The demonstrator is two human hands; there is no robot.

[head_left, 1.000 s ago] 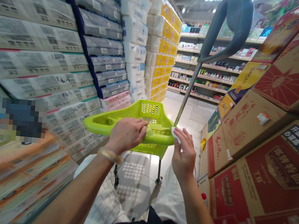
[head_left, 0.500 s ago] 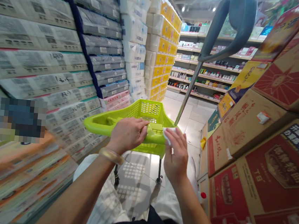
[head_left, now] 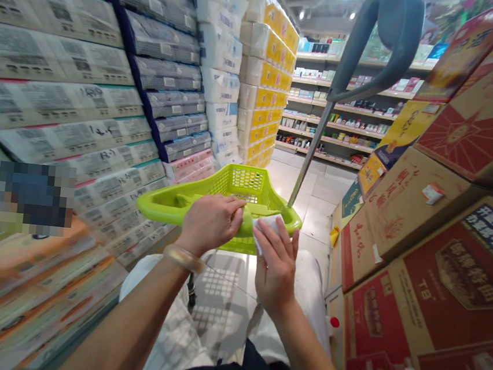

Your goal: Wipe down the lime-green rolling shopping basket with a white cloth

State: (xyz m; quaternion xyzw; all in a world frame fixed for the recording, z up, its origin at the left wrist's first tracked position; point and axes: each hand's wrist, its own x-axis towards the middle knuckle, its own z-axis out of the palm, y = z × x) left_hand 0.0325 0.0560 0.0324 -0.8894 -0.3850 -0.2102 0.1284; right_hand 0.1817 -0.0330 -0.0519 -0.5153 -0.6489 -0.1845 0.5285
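In a store aisle of pale, glossy floor tiles (head_left: pixel 317 195), a person bends over a lime-green basket trolley (head_left: pixel 159 207), the left hand (head_left: pixel 211 221) clamped on its near rim and the right hand (head_left: pixel 277 263) holding a white cloth (head_left: pixel 261 233) against the same rim, just beside it. A steel pole (head_left: pixel 310 156) rises at the basket's right corner to a grey loop handle (head_left: pixel 394 71). Tall stacks of plastic-wrapped packs (head_left: pixel 269 74), some with yellow panels, wall the left; printed cartons (head_left: pixel 460 269) in red and brown crowd the right, and stocked shelves (head_left: pixel 355 89) line the back. Forearms and white trousers (head_left: pixel 152 283) fill the foreground. The left fingertips curl partly out of sight, and the right palm covers part of the cloth. Most of the basket's inside is hidden by its rim and the hands. A pixelated patch masks something at left, the shelf goods are too small to identify, and the frame's edges cut off the nearest cartons
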